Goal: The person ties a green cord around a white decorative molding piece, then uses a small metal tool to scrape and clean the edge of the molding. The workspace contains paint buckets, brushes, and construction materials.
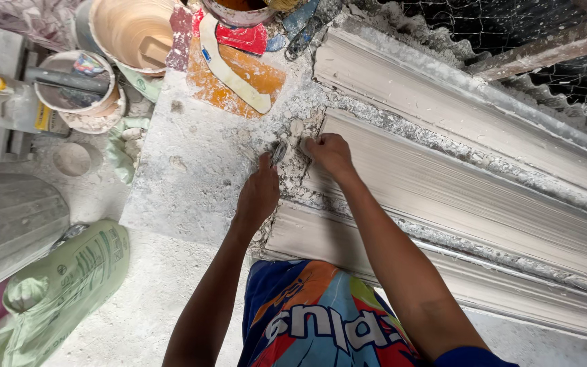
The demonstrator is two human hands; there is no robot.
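Note:
My left hand (258, 194) grips a small metal scraper (279, 151) whose blade points at the rough end of a long white plaster moulding (470, 197). My right hand (329, 153) rests with closed fingers on that same end of the moulding, right beside the blade. Crumbled plaster (293, 173) lies between the two hands. Two more mouldings lie parallel, one behind (443, 102) and one in front (484, 285), near my body.
A dusty white work slab (191, 204) carries an orange board with a curved white template (236, 71). Buckets and bowls (134, 30) stand at the back left. A green plaster sack (62, 285) lies at the front left. Wire mesh (545, 27) hangs at the back right.

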